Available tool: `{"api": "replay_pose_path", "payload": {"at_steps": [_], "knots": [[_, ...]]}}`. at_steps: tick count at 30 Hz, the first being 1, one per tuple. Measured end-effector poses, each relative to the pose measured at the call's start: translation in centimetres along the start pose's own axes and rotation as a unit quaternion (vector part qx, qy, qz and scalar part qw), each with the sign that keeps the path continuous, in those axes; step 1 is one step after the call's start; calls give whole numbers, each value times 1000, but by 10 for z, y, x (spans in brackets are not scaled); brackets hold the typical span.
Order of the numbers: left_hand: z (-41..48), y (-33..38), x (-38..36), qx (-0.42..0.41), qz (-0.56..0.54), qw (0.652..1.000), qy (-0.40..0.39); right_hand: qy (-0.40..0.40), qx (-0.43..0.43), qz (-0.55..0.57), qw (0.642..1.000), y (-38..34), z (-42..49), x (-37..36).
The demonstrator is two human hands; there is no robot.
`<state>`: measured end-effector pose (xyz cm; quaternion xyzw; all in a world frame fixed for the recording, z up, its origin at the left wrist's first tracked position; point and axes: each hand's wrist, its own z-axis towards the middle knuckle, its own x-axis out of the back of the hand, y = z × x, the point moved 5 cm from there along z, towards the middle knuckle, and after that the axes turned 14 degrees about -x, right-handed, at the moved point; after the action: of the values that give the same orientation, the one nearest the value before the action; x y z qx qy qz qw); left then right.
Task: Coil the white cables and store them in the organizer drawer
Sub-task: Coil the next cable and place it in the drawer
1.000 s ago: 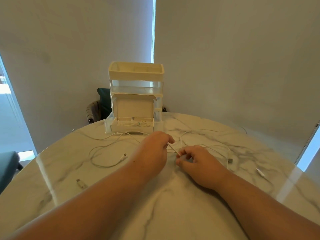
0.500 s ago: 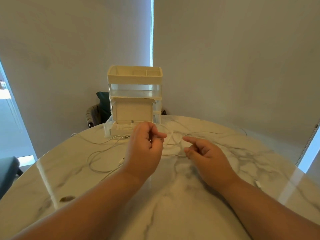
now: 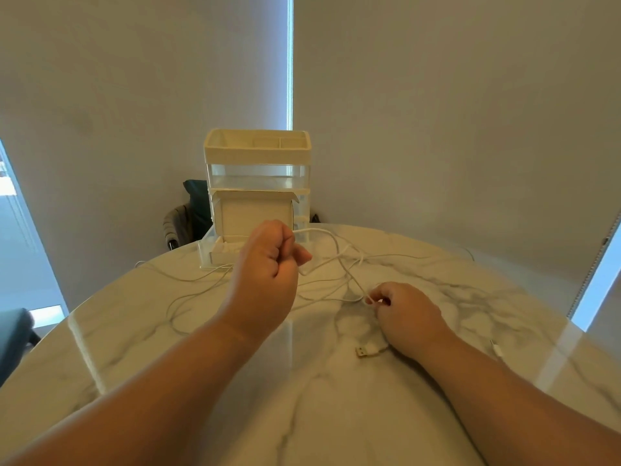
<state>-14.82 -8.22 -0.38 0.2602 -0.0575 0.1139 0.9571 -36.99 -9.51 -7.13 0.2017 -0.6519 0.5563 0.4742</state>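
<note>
white cable [image 3: 339,260] is being held in both hands above the marble tabletop [image 3: 302,398]; the left hand [image 3: 268,260] is being held up as a fist closed round one stretch of it, in front of the organizer [image 3: 257,153] at the far edge; the right hand [image 3: 403,311] is being rested low on the tabletop, pinching a lower stretch between thumb and fingertips; the hands are being held apart, with the cable hanging slack between them in a loose loop; a usb plug [image 3: 364,350] is lying just beside the right wrist, seemingly this cable's end, though the join is being hidden by the hand; loose white cables [image 3: 188,297] are lying toward the left edge, and a small connector [image 3: 497,349] near the right edge; the drawer [image 3: 205,252] at the organizer's base is standing pulled out, its contents too faint to be told.

by judgement, the first loops of a coil are being formed; this is best being done with the left fist as the fixed anchor and the right fingers feeding even lengths into it, each loop being matched to the last; crossings with the loose strands are being worth clearing first, so that neighbours are not being dragged along; the free plug end is best being left for the final wrap.
</note>
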Motion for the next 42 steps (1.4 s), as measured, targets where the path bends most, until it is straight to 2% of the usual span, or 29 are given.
{"api": "replay_pose_path", "payload": {"at_steps": [4,8,10,14,18,22,25,26,27,28,30,32,34,36,37,39,42], "knots": [[4,6,6,-21,-1,1000,1,72,12,140,987,5,0,21],[10,1,16,-44,35,998,-4,116,1,303,946,10,-6,39],[11,-1,23,-58,66,996,-1,92,-6,375,922,11,-9,41],[16,8,31,-85,117,989,-7,-3,5,487,873,8,-11,52],[15,3,27,-80,183,973,-114,-93,-16,575,813,2,-11,56],[9,-6,21,-67,290,931,-210,-130,-49,587,798,4,-10,46],[9,-10,18,-62,278,931,-228,-157,-72,601,780,5,-10,40],[10,-10,17,-55,250,942,-216,-176,-78,592,783,7,-10,38],[10,-10,17,-43,220,955,-195,-200,-77,557,803,8,-11,36],[11,-10,18,-30,194,966,-169,-224,-61,481,846,9,-14,34],[11,-10,19,-3,156,979,-128,-248,18,241,938,6,-25,33],[11,-8,19,5,126,986,-111,-231,82,81,966,0,-37,36],[11,-2,17,-8,111,988,-108,-143,111,73,981,-8,-41,45],[11,5,14,-21,97,989,-106,-38,122,145,981,-11,-37,52],[10,9,12,-25,87,990,-106,-29,118,198,973,-12,-37,51],[8,15,7,-29,68,992,-106,-79,135,253,955,-17,-37,36],[6,23,3,-35,73,991,-107,-115,128,190,967,-20,-41,15]]}}
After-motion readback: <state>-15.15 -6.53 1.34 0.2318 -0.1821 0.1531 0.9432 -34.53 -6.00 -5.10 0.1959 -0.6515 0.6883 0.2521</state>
